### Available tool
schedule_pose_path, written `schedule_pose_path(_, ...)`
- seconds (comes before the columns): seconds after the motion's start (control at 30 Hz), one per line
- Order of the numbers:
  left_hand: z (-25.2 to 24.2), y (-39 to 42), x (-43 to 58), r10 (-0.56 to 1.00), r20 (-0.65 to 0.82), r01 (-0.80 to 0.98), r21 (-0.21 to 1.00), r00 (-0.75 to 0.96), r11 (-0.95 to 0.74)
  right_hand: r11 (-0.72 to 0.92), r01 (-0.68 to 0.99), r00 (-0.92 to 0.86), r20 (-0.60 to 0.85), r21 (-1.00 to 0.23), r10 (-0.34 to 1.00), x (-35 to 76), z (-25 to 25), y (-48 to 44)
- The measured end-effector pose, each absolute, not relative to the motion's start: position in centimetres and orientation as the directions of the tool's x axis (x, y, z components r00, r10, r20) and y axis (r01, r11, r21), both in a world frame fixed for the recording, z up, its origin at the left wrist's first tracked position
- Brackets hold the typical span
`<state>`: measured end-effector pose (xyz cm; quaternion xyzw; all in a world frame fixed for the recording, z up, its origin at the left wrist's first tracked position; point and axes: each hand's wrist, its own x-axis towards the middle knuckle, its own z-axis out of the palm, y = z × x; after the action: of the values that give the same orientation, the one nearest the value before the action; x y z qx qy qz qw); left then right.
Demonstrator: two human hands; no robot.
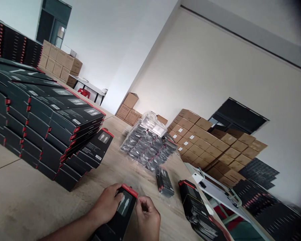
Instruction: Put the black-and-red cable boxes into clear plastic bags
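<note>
Table (pixel 27 201): pale wood, carrying all stock. Stacked black boxes (pixel 45 124) with red ends, far left, many tiers. Heap of bagged cables (pixel 147 147), centre, with clear plastic trays on top. Smaller pile of black boxes (pixel 198 207) at right edge. One black box (pixel 121 214), red end away from me, near edge: my left hand (pixel 106 204) grips its left side; my right hand (pixel 147 217) is closed, fingertips pinching at its right edge.

left hand (pixel 107 204) grips black box (pixel 120 214) | right hand (pixel 147 217) pinches its edge | wooden table (pixel 27 201)
</note>
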<state>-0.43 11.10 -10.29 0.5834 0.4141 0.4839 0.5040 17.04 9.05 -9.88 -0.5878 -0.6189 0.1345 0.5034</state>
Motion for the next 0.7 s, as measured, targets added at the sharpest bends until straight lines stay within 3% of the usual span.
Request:
schedule_pose_path(0.1,-10.3,11.2,-0.4,0.978,0.181,-0.096,0.981,0.103,-0.171,0.291,0.489,0.206,0.433,-0.822,0.878,16.3,-9.5,8.9)
schedule_pose_path(0.27,-8.1,10.1,-0.7,0.935,0.337,-0.278,0.914,0.107,-0.297,0.230,0.109,0.202,0.248,-0.967,0.948,16.2,-8.7,8.6)
schedule_pose_path(0.43,-4.9,9.4,-2.2,0.902,0.393,-0.363,0.878,0.179,-0.310,0.441,0.153,0.206,0.465,-0.884,0.861,17.1,-7.6,7.6)
schedule_pose_path(0.6,-6.4,10.5,-5.0,0.851,0.326,-0.051,0.941,0.412,-0.336,0.362,0.231,-0.027,0.366,-0.903,0.930,16.9,-9.1,6.5)
schedule_pose_path(0.7,-8.5,10.8,-5.7,0.848,0.173,0.213,0.925,0.502,-0.315,0.349,0.248,-0.001,0.360,-0.904,0.933,17.2,-10.2,6.4)
